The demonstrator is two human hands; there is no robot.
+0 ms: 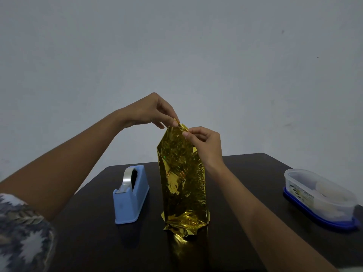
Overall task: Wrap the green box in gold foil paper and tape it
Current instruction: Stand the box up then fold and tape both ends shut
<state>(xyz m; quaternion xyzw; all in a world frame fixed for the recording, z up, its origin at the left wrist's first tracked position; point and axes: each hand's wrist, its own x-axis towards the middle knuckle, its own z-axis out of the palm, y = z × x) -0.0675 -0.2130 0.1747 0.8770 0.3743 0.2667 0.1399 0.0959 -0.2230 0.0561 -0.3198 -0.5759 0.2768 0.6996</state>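
While the gold foil paper (182,183) stands upright as a tall parcel on the dark table (98,242), the left hand (149,112) and right hand (204,142) each pinch its peaked top. The foil hides whatever is inside. A blue tape dispenser (131,195) sits near its 9 o'clock, and a clear plastic container (318,197) well apart at 3 o'clock.

Dark table (255,173) set against a plain grey wall (176,46), clear oval plastic container (318,195) standing on a blue base (322,222) near the table's right edge, pale contents blurred inside, printed label unreadable.
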